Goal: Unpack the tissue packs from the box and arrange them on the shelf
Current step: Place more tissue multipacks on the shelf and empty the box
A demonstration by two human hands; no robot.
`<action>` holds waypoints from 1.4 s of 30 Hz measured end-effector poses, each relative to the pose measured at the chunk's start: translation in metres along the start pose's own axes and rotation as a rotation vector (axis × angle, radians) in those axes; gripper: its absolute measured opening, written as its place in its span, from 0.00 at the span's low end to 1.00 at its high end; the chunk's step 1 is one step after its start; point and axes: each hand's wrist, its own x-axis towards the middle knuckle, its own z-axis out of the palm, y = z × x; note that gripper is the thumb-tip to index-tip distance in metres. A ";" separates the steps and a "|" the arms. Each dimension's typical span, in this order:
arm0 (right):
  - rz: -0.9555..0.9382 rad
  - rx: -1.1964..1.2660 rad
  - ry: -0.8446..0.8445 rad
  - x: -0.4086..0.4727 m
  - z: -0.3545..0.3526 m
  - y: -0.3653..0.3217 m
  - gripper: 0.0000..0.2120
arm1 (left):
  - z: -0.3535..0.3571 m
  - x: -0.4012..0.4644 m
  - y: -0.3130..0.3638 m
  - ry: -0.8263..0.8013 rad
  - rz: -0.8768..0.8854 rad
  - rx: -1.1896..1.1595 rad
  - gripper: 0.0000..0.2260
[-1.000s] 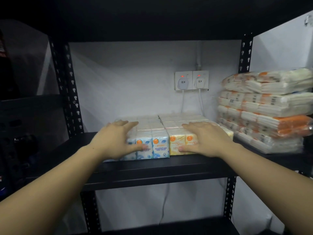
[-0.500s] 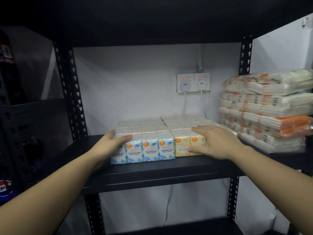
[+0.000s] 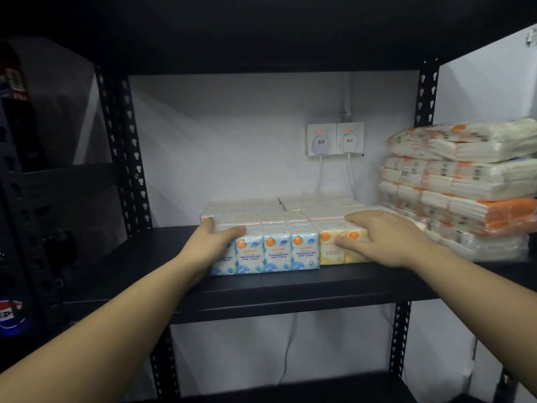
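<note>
Bare shelf (image 3: 162, 257) left; stacked bundles (image 3: 465, 184) (right) block.

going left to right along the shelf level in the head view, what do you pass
left shelf post → left hand → blue tissue packs → yellow tissue packs → right hand → stack of orange-and-white tissue bundles

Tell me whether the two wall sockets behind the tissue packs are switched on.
On: each of the wall sockets shows a red indicator light, and both have plugs inserted.
</note>
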 end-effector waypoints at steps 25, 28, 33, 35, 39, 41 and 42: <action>-0.066 -0.021 -0.058 0.019 0.004 -0.073 0.56 | -0.035 0.072 0.010 -0.122 -0.220 -0.144 0.29; -0.065 -0.022 -0.066 0.019 0.003 -0.074 0.53 | -0.031 0.075 0.011 -0.143 -0.216 -0.149 0.29; -0.048 -0.023 -0.083 0.019 0.003 -0.074 0.54 | -0.020 0.077 0.011 -0.186 -0.215 -0.110 0.29; -0.046 -0.022 -0.087 0.019 0.003 -0.075 0.54 | -0.024 0.081 0.009 -0.168 -0.219 -0.113 0.31; -0.066 -0.005 -0.096 0.018 -0.003 -0.077 0.51 | -0.030 0.091 0.002 -0.059 -0.199 -0.083 0.27; -0.082 0.009 -0.102 0.019 -0.007 -0.079 0.50 | -0.034 0.101 0.000 0.062 -0.153 -0.057 0.23; -0.087 0.011 -0.110 0.020 -0.007 -0.080 0.50 | -0.039 0.109 -0.003 0.123 -0.138 -0.034 0.24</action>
